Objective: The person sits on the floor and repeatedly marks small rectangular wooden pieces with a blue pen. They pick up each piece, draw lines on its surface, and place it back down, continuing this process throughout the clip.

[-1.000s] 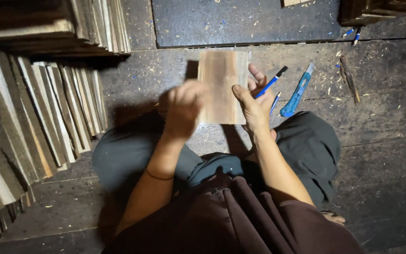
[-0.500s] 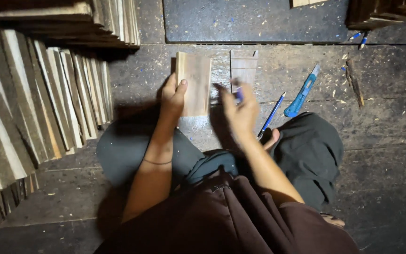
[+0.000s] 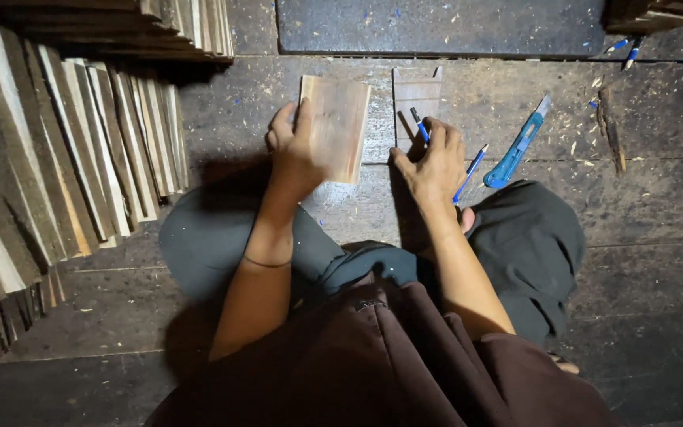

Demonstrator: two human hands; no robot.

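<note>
Plank floor [image 3: 658, 261], hand [image 3: 298, 154] gripping board [image 3: 337, 126]

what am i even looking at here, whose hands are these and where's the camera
The camera sits on a person's head and looks down, so the two bare arms are that person's own. They sit cross-legged on a dark wooden floor strewn with shavings. The left hand holds up a thin wooden board. The right hand grips a blue pen over a second small wooden piece lying flat on the floor. Beside it lie another blue pen and a blue utility knife. Rows of wooden slats stand stacked at the left.
</note>
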